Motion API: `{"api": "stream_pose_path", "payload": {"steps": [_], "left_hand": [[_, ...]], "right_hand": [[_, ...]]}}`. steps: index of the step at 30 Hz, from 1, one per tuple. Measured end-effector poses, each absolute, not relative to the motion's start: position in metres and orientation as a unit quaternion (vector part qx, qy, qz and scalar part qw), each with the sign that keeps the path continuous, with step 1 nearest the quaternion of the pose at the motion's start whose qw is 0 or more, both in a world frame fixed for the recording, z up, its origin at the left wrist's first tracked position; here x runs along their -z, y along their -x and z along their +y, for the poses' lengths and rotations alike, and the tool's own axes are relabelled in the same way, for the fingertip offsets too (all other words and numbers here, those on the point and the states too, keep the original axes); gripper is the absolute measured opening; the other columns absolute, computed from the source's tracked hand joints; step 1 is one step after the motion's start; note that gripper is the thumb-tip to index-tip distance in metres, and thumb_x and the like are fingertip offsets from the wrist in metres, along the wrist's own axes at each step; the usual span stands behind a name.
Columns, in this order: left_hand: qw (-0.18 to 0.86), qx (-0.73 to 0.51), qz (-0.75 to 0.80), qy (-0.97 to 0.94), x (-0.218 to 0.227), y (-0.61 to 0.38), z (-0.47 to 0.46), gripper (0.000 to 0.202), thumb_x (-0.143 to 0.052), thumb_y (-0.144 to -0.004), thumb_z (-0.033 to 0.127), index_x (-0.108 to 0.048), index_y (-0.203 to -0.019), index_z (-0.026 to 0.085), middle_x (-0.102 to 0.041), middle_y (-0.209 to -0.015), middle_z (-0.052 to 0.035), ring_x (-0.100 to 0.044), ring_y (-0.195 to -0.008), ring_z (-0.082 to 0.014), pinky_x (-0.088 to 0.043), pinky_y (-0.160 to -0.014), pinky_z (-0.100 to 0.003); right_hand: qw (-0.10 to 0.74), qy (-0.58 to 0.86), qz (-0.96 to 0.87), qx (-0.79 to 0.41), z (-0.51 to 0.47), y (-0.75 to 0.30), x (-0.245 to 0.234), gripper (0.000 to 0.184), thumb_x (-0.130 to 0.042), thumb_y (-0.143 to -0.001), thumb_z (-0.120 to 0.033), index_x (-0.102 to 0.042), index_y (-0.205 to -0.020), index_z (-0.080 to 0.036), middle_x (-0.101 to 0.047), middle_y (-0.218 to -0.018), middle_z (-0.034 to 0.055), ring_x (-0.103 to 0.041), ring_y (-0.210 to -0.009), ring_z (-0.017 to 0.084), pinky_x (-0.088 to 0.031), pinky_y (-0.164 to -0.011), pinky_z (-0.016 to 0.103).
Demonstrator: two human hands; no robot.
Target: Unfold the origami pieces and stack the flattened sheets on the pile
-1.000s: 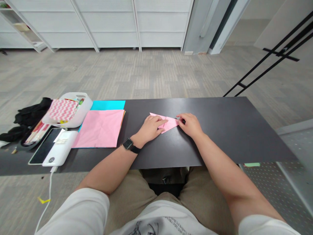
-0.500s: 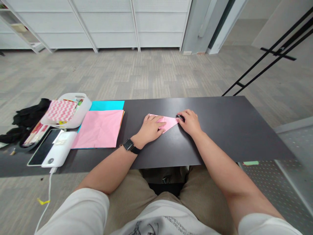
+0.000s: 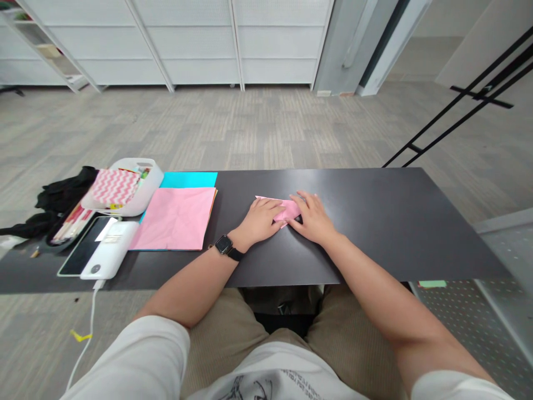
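Observation:
A small folded piece of pink paper [image 3: 290, 210] lies on the dark table [image 3: 375, 222] in front of me. My left hand [image 3: 263, 219] rests on its left part with the fingers laid out flat, covering much of it. On the right end sits my right hand [image 3: 313, 218], its fingers stretched over the paper and its thumb apart, nearer to me. Both thumbs come close together at the paper's near edge. Part of the paper's right end is hidden under the right hand.
To the left lies a stack of coloured paper, a pink sheet [image 3: 177, 218] uppermost and a blue sheet [image 3: 190, 179] behind. Beyond it are a white basket [image 3: 145, 191], a white power bank [image 3: 110, 250] with a cable, a phone [image 3: 85, 250] and black cloth [image 3: 66, 189].
My right hand has gone from pinching the paper's right tip to lying over that end, nearer my left hand. The tip no longer points out to the right. The view has shifted slightly.

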State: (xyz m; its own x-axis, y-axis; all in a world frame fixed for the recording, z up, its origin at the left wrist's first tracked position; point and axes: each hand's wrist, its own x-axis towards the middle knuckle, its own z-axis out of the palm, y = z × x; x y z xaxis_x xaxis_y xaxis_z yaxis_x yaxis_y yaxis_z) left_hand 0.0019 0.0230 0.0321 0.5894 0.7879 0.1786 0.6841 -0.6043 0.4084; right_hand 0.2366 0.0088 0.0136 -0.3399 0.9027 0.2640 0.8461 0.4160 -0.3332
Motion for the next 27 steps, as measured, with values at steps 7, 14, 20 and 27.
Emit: {"api": "stream_pose_path", "payload": {"steps": [7,14,20,27], "left_hand": [[0.158,-0.151,0.41,-0.885,-0.0334,0.0017,0.0229,0.05,-0.062,-0.101,0.047,-0.066,-0.146,0.024,-0.059,-0.159,-0.0113,-0.049,-0.148,-0.0332,-0.031,-0.129,-0.059],[0.161,-0.148,0.403,-0.889,-0.0308,0.0043,0.024,0.05,-0.062,-0.101,0.048,-0.066,-0.146,0.026,-0.057,-0.161,-0.0104,-0.048,-0.149,-0.0335,-0.032,-0.128,-0.06],[0.159,-0.148,0.405,-0.888,-0.0305,0.0042,0.0248,0.049,-0.06,-0.102,0.051,-0.068,-0.143,0.025,-0.058,-0.16,-0.0099,-0.049,-0.149,-0.0332,-0.033,-0.129,-0.057],[0.16,-0.149,0.399,-0.891,-0.0289,0.0045,0.0262,0.05,-0.061,-0.102,0.05,-0.066,-0.146,0.026,-0.058,-0.16,-0.0104,-0.049,-0.149,-0.0323,-0.032,-0.129,-0.055]], "right_hand": [[0.166,0.544,-0.817,-0.093,0.0102,-0.2359,-0.0064,0.081,-0.061,-0.098,-0.055,-0.036,-0.167,-0.022,-0.042,-0.169,0.0207,-0.038,-0.16,0.041,-0.025,-0.13,0.071],[0.161,0.548,-0.815,-0.093,0.0119,-0.2359,-0.0037,0.088,-0.065,-0.095,-0.06,-0.038,-0.167,-0.018,-0.043,-0.169,0.0231,-0.037,-0.16,0.041,-0.022,-0.132,0.068],[0.164,0.56,-0.806,-0.099,0.0129,-0.236,-0.0041,0.09,-0.067,-0.093,-0.064,-0.038,-0.167,-0.02,-0.041,-0.17,0.0217,-0.036,-0.161,0.043,-0.024,-0.131,0.07],[0.161,0.588,-0.786,-0.099,0.014,-0.2431,-0.0037,0.092,-0.067,-0.092,-0.065,-0.04,-0.166,-0.019,-0.039,-0.172,0.0222,-0.03,-0.163,0.046,-0.019,-0.131,0.073]]}}
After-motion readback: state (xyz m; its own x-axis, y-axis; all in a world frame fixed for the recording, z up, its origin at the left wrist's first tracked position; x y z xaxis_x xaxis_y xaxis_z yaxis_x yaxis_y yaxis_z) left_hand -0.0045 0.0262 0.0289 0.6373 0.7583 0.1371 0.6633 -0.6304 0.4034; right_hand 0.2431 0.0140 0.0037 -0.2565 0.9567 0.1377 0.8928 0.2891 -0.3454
